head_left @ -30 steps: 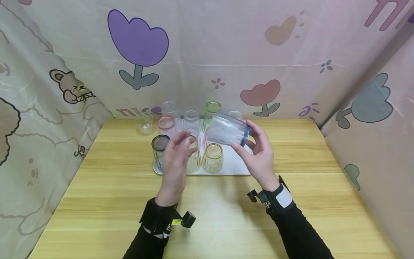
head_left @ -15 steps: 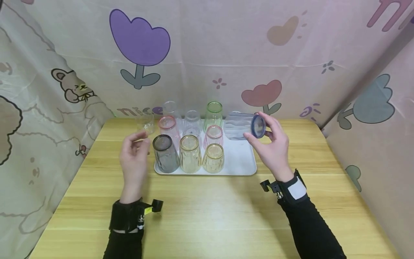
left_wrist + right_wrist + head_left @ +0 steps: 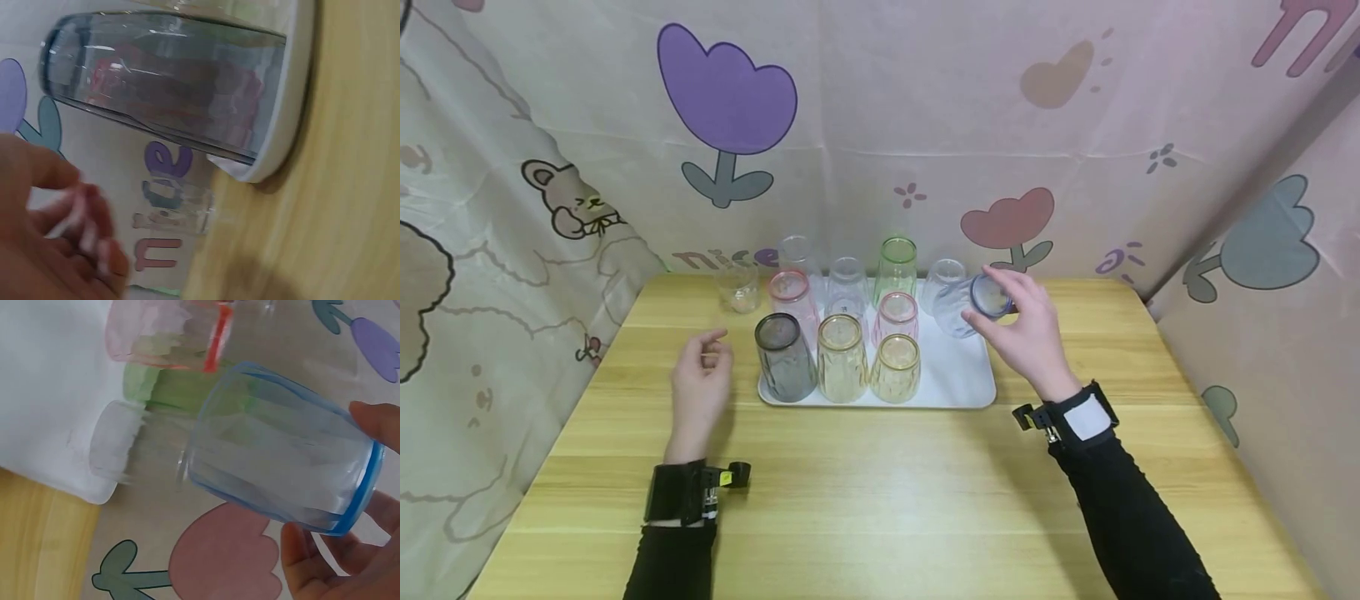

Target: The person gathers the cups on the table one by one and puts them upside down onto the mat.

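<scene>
My right hand (image 3: 1026, 333) pinches a blue-tinted glass (image 3: 284, 453) around its thick blue-banded end. In the head view this glass is tilted, with its other end lower, above the right part of the white tray (image 3: 955, 379). Behind it stands a clear glass (image 3: 942, 279) at the tray's back right. A pink glass (image 3: 897, 317) and a yellow glass (image 3: 895, 367) stand to its left. My left hand (image 3: 700, 387) holds nothing, its fingers loosely bent over the table left of the tray. A dark grey glass (image 3: 169, 81) is the closest thing to it on the tray.
More glasses share the tray: a taller yellow one (image 3: 842, 358), a red-rimmed one (image 3: 793, 300), a green one (image 3: 895, 271) and clear ones. One clear glass (image 3: 741, 287) stands off the tray on the wooden table (image 3: 880, 500). A patterned cloth (image 3: 880, 100) hangs close behind.
My right hand has moved right with the blue glass, then lowered and tipped it over the tray. My left hand has drawn back left, away from the glasses, and come down nearer the table.
</scene>
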{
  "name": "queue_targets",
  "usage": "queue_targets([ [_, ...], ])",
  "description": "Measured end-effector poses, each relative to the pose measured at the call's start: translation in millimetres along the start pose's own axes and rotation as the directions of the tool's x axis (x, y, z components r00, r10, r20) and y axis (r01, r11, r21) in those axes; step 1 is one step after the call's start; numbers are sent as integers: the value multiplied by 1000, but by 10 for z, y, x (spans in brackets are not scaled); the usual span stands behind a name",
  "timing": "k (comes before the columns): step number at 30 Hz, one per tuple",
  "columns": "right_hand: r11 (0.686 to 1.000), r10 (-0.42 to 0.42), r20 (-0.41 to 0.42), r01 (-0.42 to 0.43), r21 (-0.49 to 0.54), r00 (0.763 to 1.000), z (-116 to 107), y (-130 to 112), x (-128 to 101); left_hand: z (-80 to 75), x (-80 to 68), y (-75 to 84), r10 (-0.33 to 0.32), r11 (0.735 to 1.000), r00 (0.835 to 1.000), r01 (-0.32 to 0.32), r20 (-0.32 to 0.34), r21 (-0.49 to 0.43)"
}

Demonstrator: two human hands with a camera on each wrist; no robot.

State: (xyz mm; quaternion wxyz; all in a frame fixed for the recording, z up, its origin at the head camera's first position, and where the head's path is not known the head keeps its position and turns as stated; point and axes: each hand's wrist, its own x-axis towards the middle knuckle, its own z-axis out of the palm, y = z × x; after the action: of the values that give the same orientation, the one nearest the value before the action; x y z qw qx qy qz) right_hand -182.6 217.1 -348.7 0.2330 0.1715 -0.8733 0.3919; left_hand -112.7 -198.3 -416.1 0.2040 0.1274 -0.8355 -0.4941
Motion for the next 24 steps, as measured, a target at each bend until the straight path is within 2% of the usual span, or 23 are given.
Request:
queue_targets([
  [2, 1000, 18, 38, -17, -23, 999, 21, 31, 9, 1, 12, -33, -79, 997, 991, 76, 111, 33],
  [5, 998, 33, 92, -28, -60, 995, 63, 86, 27, 19, 48, -90, -164, 986, 953, 148, 256, 80],
  [7, 997, 36, 124, -27, -74, 992, 97, 120, 40, 46, 67, -137, -182, 982, 931, 154, 316, 113],
  [9, 995, 45, 153, -32, -91, 987, 133, 157, 55, 86, 77, -183, -187, 979, 918, 146, 351, 141],
  [13, 992, 76, 196, -54, -117, 978, 202, 217, 78, 173, 73, -230, -172, 978, 906, 111, 386, 174],
  [17, 987, 108, 222, -79, -137, 969, 263, 265, 86, 233, 54, -242, -152, 980, 911, 87, 383, 181],
  [24, 980, 151, 260, -109, -169, 954, 364, 308, 130, 258, 59, -260, -150, 980, 918, 88, 367, 180],
])
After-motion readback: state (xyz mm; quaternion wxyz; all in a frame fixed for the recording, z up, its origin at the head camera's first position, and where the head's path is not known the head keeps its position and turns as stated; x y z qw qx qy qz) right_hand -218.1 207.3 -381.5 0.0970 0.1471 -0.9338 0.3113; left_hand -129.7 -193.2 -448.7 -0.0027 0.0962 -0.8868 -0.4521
